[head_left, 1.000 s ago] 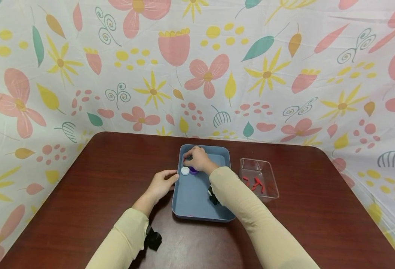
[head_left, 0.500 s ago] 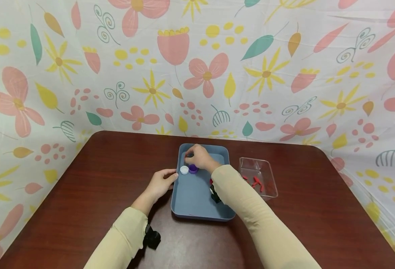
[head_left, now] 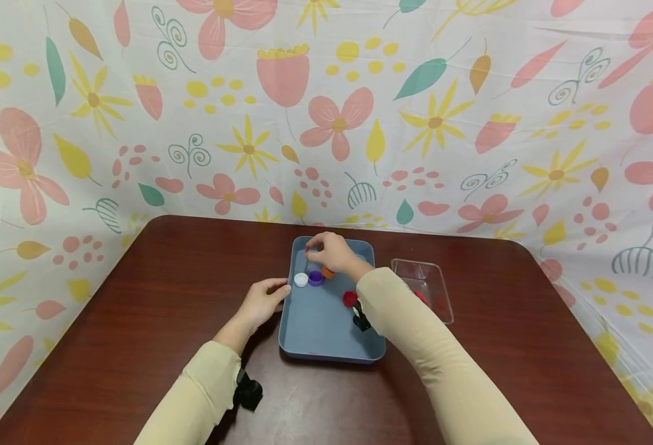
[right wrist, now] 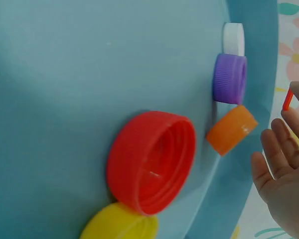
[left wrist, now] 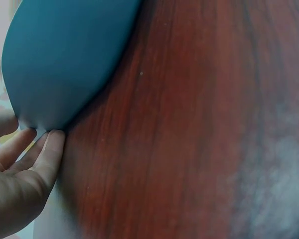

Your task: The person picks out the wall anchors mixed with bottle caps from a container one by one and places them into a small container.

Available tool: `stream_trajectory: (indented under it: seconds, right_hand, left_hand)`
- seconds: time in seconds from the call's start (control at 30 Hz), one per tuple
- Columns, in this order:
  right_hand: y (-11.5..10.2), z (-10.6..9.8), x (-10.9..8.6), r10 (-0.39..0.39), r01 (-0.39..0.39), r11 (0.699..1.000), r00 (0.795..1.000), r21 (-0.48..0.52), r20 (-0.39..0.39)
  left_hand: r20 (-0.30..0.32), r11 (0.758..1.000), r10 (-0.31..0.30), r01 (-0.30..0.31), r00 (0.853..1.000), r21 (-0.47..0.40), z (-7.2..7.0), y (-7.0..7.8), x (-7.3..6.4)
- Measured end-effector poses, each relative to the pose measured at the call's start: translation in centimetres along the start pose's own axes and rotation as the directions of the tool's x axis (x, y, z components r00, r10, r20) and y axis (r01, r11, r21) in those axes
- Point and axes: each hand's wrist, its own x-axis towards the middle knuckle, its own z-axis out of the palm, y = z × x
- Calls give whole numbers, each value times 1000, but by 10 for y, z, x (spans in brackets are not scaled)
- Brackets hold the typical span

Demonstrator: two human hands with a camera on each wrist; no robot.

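Note:
My right hand [head_left: 333, 252] is over the far left part of the blue tray [head_left: 321, 334]. It pinches a small red stick [right wrist: 287, 100] between thumb and index finger, the other fingers spread apart. Below it in the tray lie a white cap [head_left: 301, 280], a purple cap [head_left: 315, 279] and an orange cap [right wrist: 232, 129]. A larger red cap [right wrist: 152, 162] touches a yellow cap [right wrist: 119, 224] nearer the right wrist. At the tray's left side my left hand [head_left: 260, 307] grips the wall, thumb at the rim and fingertips against the outside.
A clear plastic box [head_left: 447, 293] stands right of the tray, with red pieces [head_left: 418, 296] in it, partly hidden by the right sleeve. The brown table [head_left: 204, 259] ends at a flower-patterned cloth [head_left: 226, 154] behind.
My right hand has risen and drawn slightly away from the tray floor with the red stick. The orange and red caps have come into sight in the head view. The left hand keeps its grip.

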Motion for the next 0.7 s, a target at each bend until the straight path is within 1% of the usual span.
stream_trajectory:
  seconds: [0.13, 0.23, 0.27, 0.57, 0.7]
  right_hand:
    - [-5, -6, -3, -1, 1, 1000, 1000, 14, -1]
    - [-7, -11, -7, 6, -6, 999, 1000, 51, -5]
    - [-8, -13, -8, 7, -6, 998, 1000, 62, -9]
    - [-4, -22, -20, 13, -10, 994, 1000, 112, -23]
    - [-3, -29, -27, 6, -2, 992, 1000, 128, -27]
  left_hand:
    - [-2, 1000, -6, 6, 1000, -2, 0, 1, 0]
    - [-2, 1000, -19, 19, 1000, -10, 0, 1, 1]
    - [0, 1000, -15, 15, 1000, -10, 0, 1, 1]
    - [-3, 1000, -21, 21, 1000, -18, 2, -2, 0]
    - [-4, 1000, -13, 13, 1000, -20, 2, -3, 2]
